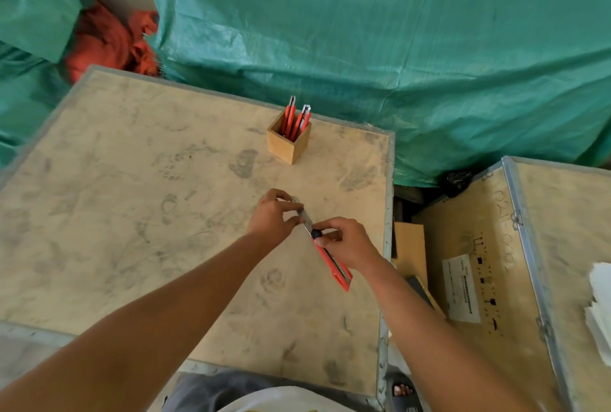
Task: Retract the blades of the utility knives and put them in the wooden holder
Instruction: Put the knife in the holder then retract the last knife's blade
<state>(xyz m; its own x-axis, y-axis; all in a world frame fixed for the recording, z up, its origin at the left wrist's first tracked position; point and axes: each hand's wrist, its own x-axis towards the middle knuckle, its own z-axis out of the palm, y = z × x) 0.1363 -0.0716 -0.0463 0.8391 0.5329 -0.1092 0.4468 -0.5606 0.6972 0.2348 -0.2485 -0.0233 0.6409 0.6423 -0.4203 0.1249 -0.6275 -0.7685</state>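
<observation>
I hold a red utility knife [334, 266] over the plywood crate top [132, 213], its metal front end pointing up-left. My right hand [347, 243] grips its body, thumb on the black slider knob. My left hand [274, 216] pinches the metal tip end; whether any blade sticks out is hidden by the fingers. A small wooden holder [288, 143] stands near the far edge of the crate. Several red utility knives [296, 118] stand upright in it.
A green tarp [396, 64] covers things behind the crate, with red cloth [109, 44] at the back left. A second crate [529, 262] stands to the right across a narrow gap, with white sheets [600, 305] on it. The crate's right edge lies close to my right hand.
</observation>
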